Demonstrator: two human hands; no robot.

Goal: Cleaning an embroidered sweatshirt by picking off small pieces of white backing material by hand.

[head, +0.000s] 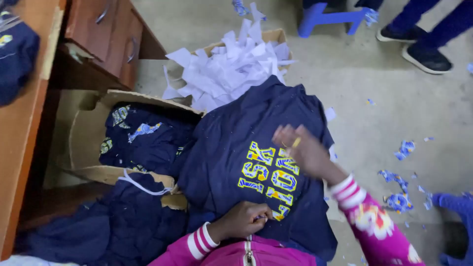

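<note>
- The navy garment [246, 148] lies spread over the person's lap, its yellow lettering [268, 177] facing up and turned sideways to the camera
- The left hand [241, 220] is at the lower edge of the lettering; its fingers are closed in a pinch on a small piece at the print, just beside the last yellow letter
- The right hand [298, 148] is on the upper right part of the garment, near the top of the lettering; it is blurred, the fingers look half bent, and I cannot tell if the grip is closed on something or released
- Both arms wear pink sleeves with striped white cuffs
- To the left of the garment an open cardboard box [88, 133] stands on the floor, and more navy garments [143, 138] with coloured prints lie inside it
- Behind the garment a second cardboard box [273, 35] holds a heap of white paper scraps [231, 69], which rises over its rim
- A wooden desk [19, 148] with drawers is at the left edge, and a dark folded cloth lies on its top
- Small blue and white paper bits [399, 197] are scattered on the grey floor at the right
- At the top right, another person's dark shoes [423, 54] stand beside a blue plastic stool [327, 17]
</note>
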